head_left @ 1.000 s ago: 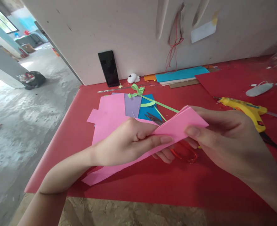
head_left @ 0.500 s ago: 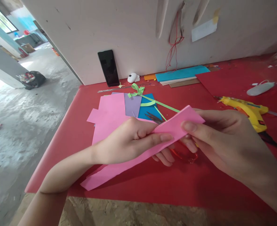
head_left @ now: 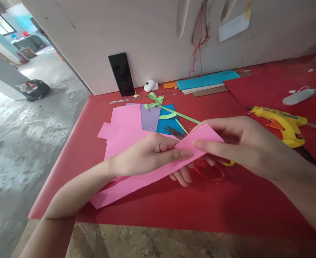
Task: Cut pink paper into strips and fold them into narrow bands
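A long pink paper strip (head_left: 147, 180), folded over at its right end, is held above the red table. My left hand (head_left: 152, 154) pinches it near the middle, thumb on top and fingers beneath. At the folded end my right hand (head_left: 235, 143) grips it between thumb and fingers. Under my hands lie scissors (head_left: 210, 173) with red and yellow handles, their blades showing behind the strip. Pink paper (head_left: 127, 125), a purple sheet (head_left: 150, 117) and a blue sheet (head_left: 167, 126) lie behind my left hand, with curled light green strips (head_left: 168, 115) on them.
A yellow glue gun (head_left: 289, 125) lies at the right on the red table (head_left: 174, 211). A black phone (head_left: 121, 74) leans on the wall beside a small white object (head_left: 150, 85). Blue folded paper (head_left: 207, 81) lies along the wall.
My right hand has moved slightly left along the strip, and the folded end now looks broader and more bent. More of the scissors' handles shows. The view has shifted a little.
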Available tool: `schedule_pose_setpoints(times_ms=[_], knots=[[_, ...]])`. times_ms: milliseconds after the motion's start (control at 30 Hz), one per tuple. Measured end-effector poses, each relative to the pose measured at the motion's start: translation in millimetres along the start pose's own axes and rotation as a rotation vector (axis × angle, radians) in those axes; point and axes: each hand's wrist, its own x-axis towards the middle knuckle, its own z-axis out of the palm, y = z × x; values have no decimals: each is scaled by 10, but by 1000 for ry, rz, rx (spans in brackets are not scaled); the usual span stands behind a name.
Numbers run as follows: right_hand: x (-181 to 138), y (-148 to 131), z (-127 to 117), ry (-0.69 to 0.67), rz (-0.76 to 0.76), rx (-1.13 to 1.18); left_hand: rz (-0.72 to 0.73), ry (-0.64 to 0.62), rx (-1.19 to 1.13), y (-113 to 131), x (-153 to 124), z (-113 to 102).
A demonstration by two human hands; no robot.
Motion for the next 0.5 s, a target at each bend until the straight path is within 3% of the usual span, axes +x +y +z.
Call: schedule_pose_setpoints(times_ms=[200,333,500], knots=[[139,145,-6,-107,134,-3,-145,-3,-65,-228,13,-54],[206,294,76,-99,184,37,-258,15,40,-402,-85,-136],[218,380,249,-86,308,66,-215,239,272,-555,-282,-155]])
